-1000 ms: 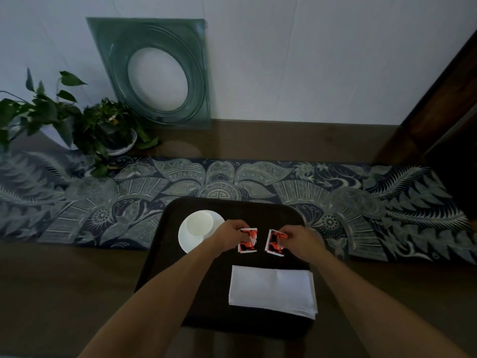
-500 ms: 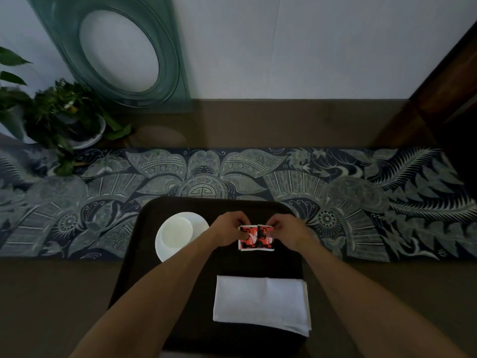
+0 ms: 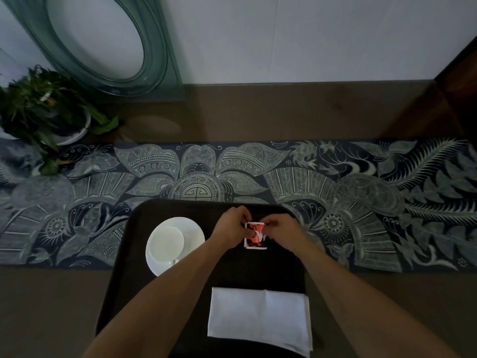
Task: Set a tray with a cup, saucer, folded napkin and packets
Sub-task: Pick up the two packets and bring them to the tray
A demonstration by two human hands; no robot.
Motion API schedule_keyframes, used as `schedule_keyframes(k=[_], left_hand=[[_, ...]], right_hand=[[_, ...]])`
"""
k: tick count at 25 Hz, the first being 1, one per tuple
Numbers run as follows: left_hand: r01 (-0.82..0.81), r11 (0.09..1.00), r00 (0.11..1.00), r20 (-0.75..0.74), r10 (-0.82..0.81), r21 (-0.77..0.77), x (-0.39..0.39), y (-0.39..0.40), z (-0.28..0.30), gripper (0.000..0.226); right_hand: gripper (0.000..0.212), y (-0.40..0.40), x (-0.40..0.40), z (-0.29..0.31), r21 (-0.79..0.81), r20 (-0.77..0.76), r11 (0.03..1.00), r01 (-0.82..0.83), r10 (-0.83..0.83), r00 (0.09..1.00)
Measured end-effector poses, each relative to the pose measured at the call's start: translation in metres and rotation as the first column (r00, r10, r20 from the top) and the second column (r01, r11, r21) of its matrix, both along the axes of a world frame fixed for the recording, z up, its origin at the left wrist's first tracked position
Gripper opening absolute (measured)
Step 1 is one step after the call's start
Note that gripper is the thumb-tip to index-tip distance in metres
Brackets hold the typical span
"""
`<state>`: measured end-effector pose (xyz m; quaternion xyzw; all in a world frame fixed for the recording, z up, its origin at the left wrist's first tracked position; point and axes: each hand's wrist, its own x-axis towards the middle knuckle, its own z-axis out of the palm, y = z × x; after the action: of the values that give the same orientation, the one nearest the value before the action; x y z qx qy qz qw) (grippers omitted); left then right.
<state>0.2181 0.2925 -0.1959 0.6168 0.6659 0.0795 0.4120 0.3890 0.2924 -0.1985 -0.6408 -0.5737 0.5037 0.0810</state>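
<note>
A dark tray (image 3: 144, 218) lies on the table in front of me. On its left part a white cup (image 3: 166, 244) stands on a white saucer (image 3: 192, 229). A folded white napkin (image 3: 258, 319) lies on the tray's near right part. In the tray's far middle, red and white packets (image 3: 256, 239) lie stacked as one pile. My left hand (image 3: 231, 228) pinches the pile's left edge and my right hand (image 3: 282, 232) pinches its upper right edge.
A patterned dark blue runner (image 3: 361, 197) crosses the brown table under the tray's far end. A potted plant (image 3: 44, 109) stands at the far left. A green glass panel (image 3: 108, 45) with a round opening leans on the wall behind it.
The two packets were apart, one in each hand. My hands have come together and the packets now overlap in one pile. The view has tilted down and nearer.
</note>
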Motion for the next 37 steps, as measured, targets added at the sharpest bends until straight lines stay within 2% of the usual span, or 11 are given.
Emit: schedule_keyframes(k=[6,10,16,19,22,27,33,37], left_hand=[[0.042,0.999,0.996,-0.078,-0.040,0.019,0.006,0.002,-0.005,0.034],[0.029,0.999,0.993,-0.118,-0.026,0.016,0.006,-0.002,-0.004,0.033],[-0.001,0.998,0.990,-0.141,0.010,0.064,0.012,-0.013,0.001,0.037],[-0.013,0.997,0.986,-0.165,0.025,0.074,0.010,-0.024,0.009,0.040],[0.087,0.995,0.960,-0.271,-0.073,0.039,-0.001,-0.042,0.023,0.039],[0.211,0.978,0.915,-0.351,-0.200,-0.007,-0.022,-0.087,0.042,0.044],[0.206,0.978,0.927,-0.314,-0.207,-0.035,-0.059,-0.142,0.047,0.045],[0.221,0.972,0.908,-0.349,-0.233,-0.075,-0.106,-0.163,0.052,0.045]], right_hand=[[0.022,-0.004,-0.004,-0.003,0.129,0.096,0.991,0.022,-0.034,0.995],[0.024,-0.007,-0.009,-0.002,0.233,0.209,0.972,-0.031,-0.019,0.978],[0.032,-0.018,-0.014,0.005,0.248,0.340,0.965,-0.088,-0.002,0.941],[0.032,-0.026,-0.014,0.014,0.311,0.485,0.916,-0.255,0.078,0.871],[0.034,-0.039,-0.014,0.028,0.285,0.603,0.862,-0.419,0.179,0.778],[0.036,-0.072,-0.020,0.042,0.250,0.585,0.832,-0.495,0.278,0.762],[0.033,-0.105,-0.036,0.051,0.168,0.573,0.808,-0.565,0.387,0.723],[0.034,-0.121,-0.056,0.054,0.135,0.585,0.812,-0.568,0.397,0.707]])
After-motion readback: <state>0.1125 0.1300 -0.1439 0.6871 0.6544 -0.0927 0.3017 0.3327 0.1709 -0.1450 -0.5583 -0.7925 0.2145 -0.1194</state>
